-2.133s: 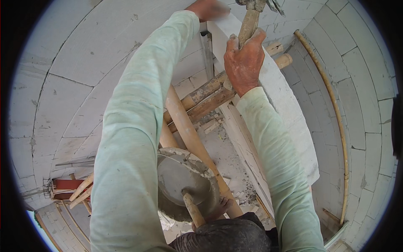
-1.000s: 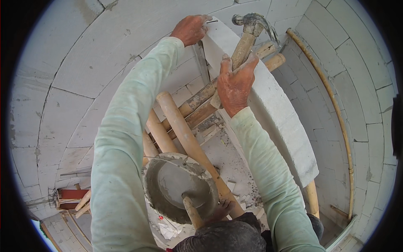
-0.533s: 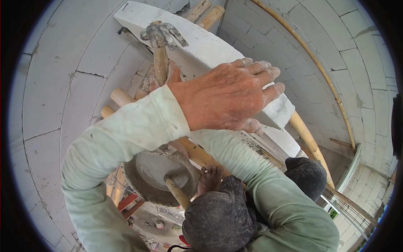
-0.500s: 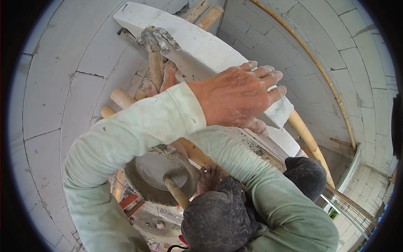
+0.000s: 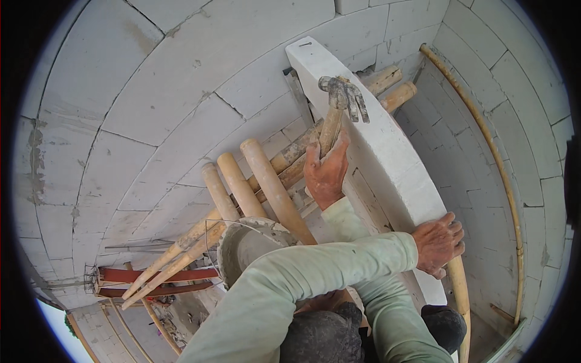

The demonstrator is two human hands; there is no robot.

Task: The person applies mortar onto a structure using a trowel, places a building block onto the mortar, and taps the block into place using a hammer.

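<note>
My right hand (image 5: 327, 172): wrapped round a hammer (image 5: 332, 124). My left hand (image 5: 437, 245): loosely spread over the near end of a pale block (image 5: 390, 160); steady pressure advisable.

A long white rectangular block (image 5: 375, 151) slants from the far middle to the near right, a small dark metal nail (image 5: 307, 43) at its far end. The left hand (image 5: 437, 245) lies on the near end, the left forearm (image 5: 339, 266) crossing over the right forearm (image 5: 345, 221). Beside the block's left edge — the right hand (image 5: 327, 169), a wooden-handled grey claw hammer (image 5: 332, 124) in it. Farther left, a round mortar-crusted bucket (image 5: 226, 260) sits before three thick tan bamboo poles (image 5: 242, 181). At right, a thin brown bamboo pole (image 5: 487, 145) stands along the grey block wall (image 5: 523, 139).
</note>
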